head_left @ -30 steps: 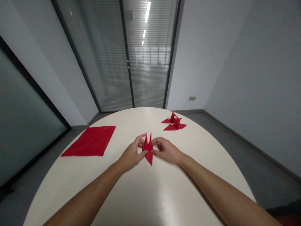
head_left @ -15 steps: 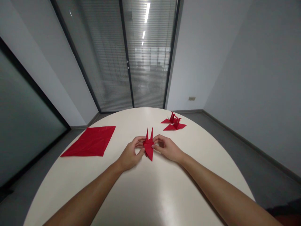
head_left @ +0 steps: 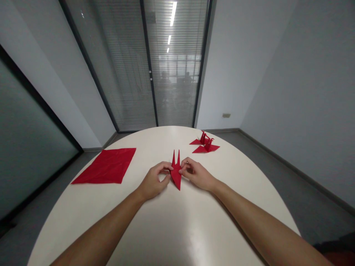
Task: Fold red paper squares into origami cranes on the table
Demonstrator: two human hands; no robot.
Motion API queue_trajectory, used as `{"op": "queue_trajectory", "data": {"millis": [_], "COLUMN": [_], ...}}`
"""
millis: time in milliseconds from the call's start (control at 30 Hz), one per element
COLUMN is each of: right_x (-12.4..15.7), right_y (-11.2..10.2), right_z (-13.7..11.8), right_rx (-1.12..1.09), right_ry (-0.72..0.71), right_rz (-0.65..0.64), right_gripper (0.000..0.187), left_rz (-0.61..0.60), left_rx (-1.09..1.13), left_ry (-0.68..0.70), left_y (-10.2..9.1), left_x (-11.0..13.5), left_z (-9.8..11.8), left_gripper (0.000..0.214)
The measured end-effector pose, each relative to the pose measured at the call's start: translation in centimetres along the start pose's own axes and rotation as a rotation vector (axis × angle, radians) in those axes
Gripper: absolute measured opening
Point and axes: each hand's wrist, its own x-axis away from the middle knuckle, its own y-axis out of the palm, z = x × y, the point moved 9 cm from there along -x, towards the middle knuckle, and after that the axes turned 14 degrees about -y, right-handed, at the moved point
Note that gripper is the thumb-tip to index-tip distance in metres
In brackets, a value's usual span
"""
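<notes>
— Moved since the frame from a second ago: left thumb, off the front of the folded red paper (head_left: 175, 177) to beside its left edge; left fingertips, now laid over that edge; paper, slightly higher in the frame

— And held how, starting at the fingertips?

— By the right hand (head_left: 200, 176), pinched between thumb and finger at the right edge. By the left hand (head_left: 154, 180), touched on the left edge; cannot tell whether truly pinched, with the thumb so close alongside

— Placed where?

— Near the centre of the frame, between both hands, two narrow spikes pointing up the frame, broad point aimed down; cannot tell whether resting on the table (head_left: 166, 229) or just clear of it

— Heavy? Stiff?

— Very light, at a guess; firmer through the layered body, easily bent at the spikes. Probably not slippery, yet apt to spring open along folds, and easy to crease or tear

— So best gripped where?

— At both side edges of the thick middle, with light pressure. Better not to tug by the spikes

— And farther out?

— Right of centre, beyond the right hand: two folded red birds (head_left: 208, 147), close together. Left side of the frame: flat red sheet (head_left: 107, 166), well apart from the left hand
</notes>
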Motion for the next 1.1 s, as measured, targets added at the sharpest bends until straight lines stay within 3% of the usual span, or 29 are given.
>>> {"op": "queue_trajectory", "data": {"millis": [467, 600, 800, 933, 1100], "right_x": [-0.1, -0.3, -0.7, -0.6, -0.6], "right_y": [0.2, -0.4, -1.4, -1.4, -1.3], "right_z": [-0.8, -1.8, -2.5, -2.3, -3.8], "right_rx": [0.038, 0.095, 0.252, 0.229, 0.281], "right_ry": [-0.066, -0.125, -0.161, -0.12, -0.253], "right_rz": [-0.04, 0.002, 0.075, 0.095, 0.087], "right_gripper": [0.014, 0.019, 0.008, 0.005, 0.009], "left_rz": [0.14, 0.192, 0.172, 0.162, 0.149], "left_rx": [0.01, 0.054, 0.105, 0.246, 0.45], "left_ry": [-0.046, -0.084, -0.145, -0.206, -0.291], "left_y": [-1.1, -1.4, -0.8, -0.4, 0.0], "left_x": [-0.6, -0.6, -0.5, -0.4, -0.7], "left_z": [-1.2, -1.3, -1.1, -1.5, -2.6], "left_gripper": [0.006, 0.006, 0.01, 0.015, 0.025]}}
